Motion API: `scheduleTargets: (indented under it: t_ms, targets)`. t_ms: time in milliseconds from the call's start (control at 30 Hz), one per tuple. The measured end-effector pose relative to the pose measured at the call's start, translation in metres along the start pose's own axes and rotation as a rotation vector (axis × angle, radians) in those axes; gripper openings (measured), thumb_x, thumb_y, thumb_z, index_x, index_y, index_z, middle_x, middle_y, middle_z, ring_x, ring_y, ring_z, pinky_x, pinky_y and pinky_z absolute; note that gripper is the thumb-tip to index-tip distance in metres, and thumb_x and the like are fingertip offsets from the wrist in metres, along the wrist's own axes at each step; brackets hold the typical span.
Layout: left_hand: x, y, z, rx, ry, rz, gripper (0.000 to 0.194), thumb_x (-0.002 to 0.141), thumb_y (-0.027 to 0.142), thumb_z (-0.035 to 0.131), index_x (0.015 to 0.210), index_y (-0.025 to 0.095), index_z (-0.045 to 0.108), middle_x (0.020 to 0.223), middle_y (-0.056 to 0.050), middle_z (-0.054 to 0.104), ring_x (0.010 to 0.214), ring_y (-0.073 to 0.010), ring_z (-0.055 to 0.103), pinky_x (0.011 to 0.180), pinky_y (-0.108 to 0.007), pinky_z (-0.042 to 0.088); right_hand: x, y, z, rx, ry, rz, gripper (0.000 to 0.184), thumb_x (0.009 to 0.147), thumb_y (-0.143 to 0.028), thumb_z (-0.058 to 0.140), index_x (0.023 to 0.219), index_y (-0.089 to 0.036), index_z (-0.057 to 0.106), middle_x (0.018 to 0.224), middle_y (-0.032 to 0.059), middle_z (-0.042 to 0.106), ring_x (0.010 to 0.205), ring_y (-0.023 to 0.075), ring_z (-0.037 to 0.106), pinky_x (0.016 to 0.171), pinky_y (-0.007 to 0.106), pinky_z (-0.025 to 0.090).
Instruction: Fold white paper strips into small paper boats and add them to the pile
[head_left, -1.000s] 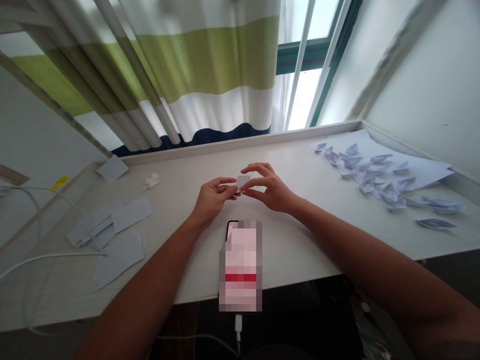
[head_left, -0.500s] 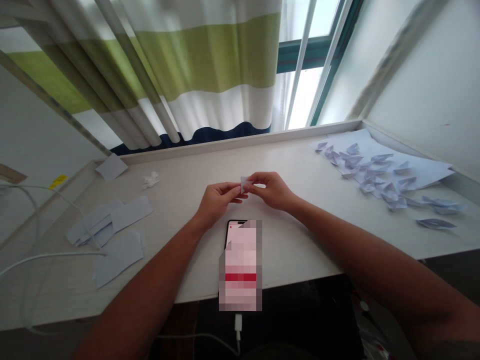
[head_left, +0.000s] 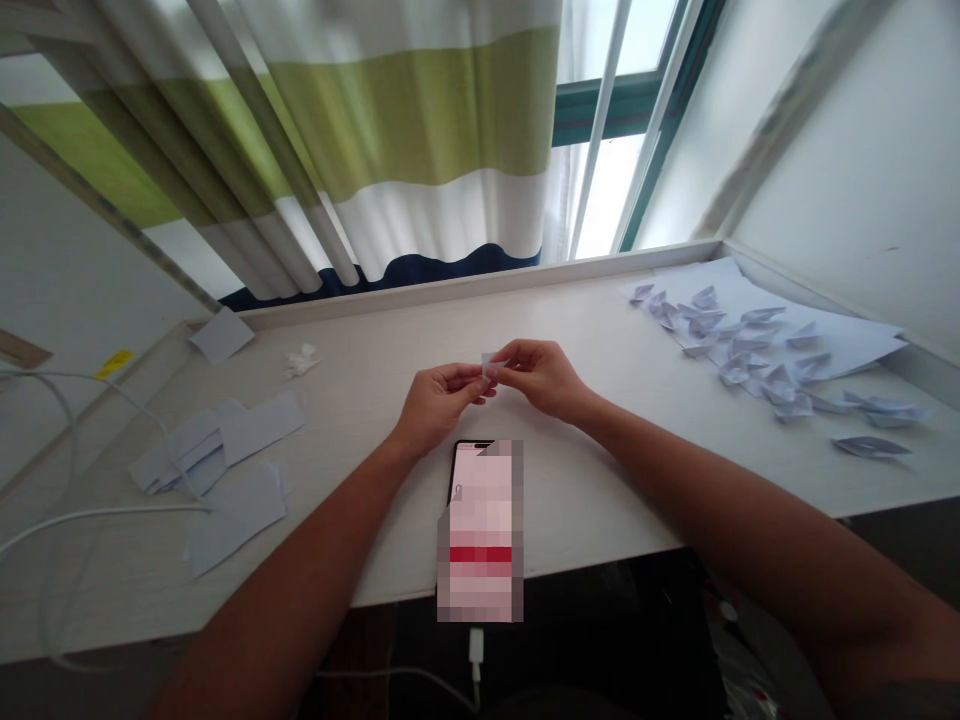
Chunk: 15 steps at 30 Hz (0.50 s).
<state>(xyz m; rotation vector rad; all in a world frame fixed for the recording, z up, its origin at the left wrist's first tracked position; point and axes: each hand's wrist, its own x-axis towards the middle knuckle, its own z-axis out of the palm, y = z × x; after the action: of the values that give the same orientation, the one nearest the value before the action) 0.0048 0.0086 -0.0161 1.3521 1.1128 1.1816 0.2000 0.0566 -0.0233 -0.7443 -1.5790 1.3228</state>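
A small folded piece of white paper [head_left: 487, 364] is pinched between both hands above the middle of the desk. My left hand [head_left: 441, 402] grips its lower left part with thumb and fingers. From the other side, my right hand [head_left: 544, 378] holds its edge between thumb and forefinger. Fingers cover much of the paper, so its full shape is hidden. Just below the hands lies a phone [head_left: 480, 530], its screen mostly blurred out. Several folded paper boats [head_left: 739, 345] are spread at the right, many on large white sheets [head_left: 817, 310].
Loose paper pieces [head_left: 240, 515] lie at the left, with a white cable [head_left: 105, 515] running over them. A crumpled white scrap [head_left: 301, 361] sits farther back. Another sheet [head_left: 222, 336] rests at the back left corner. A raised rim [head_left: 420, 287] borders the desk below the curtain [head_left: 420, 130].
The fingers of my left hand have shifted slightly at the paper, the thumb now a little farther right. Both hands keep their hold, and the other things stay put.
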Motion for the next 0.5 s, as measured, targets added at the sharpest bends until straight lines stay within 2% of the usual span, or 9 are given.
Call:
scheduleTargets:
  t_ms: [233, 367, 500]
  targets:
    - [0.0008, -0.0006, 0.0019, -0.014, -0.02, 0.007, 0.036, 0.08, 0.04, 0.092, 0.104, 0.015, 0.083, 0.09, -0.011, 0.085, 0.088, -0.0259, 0.082, 0.088, -0.044, 0.065, 0.0006, 0.0012, 0.002, -0.075, 0.079, -0.015, 0.051, 0.071, -0.064, 0.096, 0.082, -0.019, 0.076, 0.079, 0.0061, 0.08, 0.071, 0.0195, 0.074, 0.069, 0.035, 0.059]
    - [0.0001, 0.0006, 0.0026, -0.008, -0.001, 0.011, 0.035, 0.08, 0.038, 0.092, 0.104, 0.015, 0.083, 0.089, -0.01, 0.085, 0.087, -0.0249, 0.082, 0.087, -0.043, 0.065, 0.0008, 0.0021, 0.0055, -0.04, 0.076, 0.003, 0.053, 0.069, -0.065, 0.096, 0.083, -0.018, 0.075, 0.075, 0.0057, 0.079, 0.069, 0.0196, 0.073, 0.065, 0.034, 0.057]
    - [-0.001, 0.0004, 0.0032, 0.006, 0.007, -0.014, 0.036, 0.08, 0.043, 0.092, 0.101, 0.015, 0.082, 0.089, -0.011, 0.085, 0.086, -0.025, 0.081, 0.081, -0.039, 0.063, 0.0012, 0.0033, 0.0063, -0.04, 0.063, -0.006, 0.051, 0.07, -0.062, 0.096, 0.084, -0.019, 0.072, 0.074, 0.0032, 0.076, 0.066, 0.0168, 0.068, 0.063, 0.033, 0.054]
